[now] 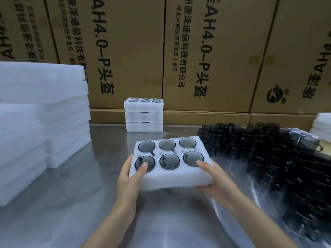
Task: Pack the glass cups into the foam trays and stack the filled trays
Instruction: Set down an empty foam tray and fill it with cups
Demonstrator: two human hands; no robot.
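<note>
White foam blanks (41,111) sit far left; the left hand (129,173) and right hand (217,181) grip the filled tray (172,179) by its near corners, lifted over the steel table (89,176). All six pockets hold cups, so stacking is in hand. Next it likely goes level onto the stack (144,114) behind, edges squared; loose cups (268,149) wait right.

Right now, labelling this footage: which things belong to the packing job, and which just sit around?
Job: filled foam tray, held by left hand and right hand; stacked trays; loose glass cups; empty foam.
Around: cardboard boxes.
</note>
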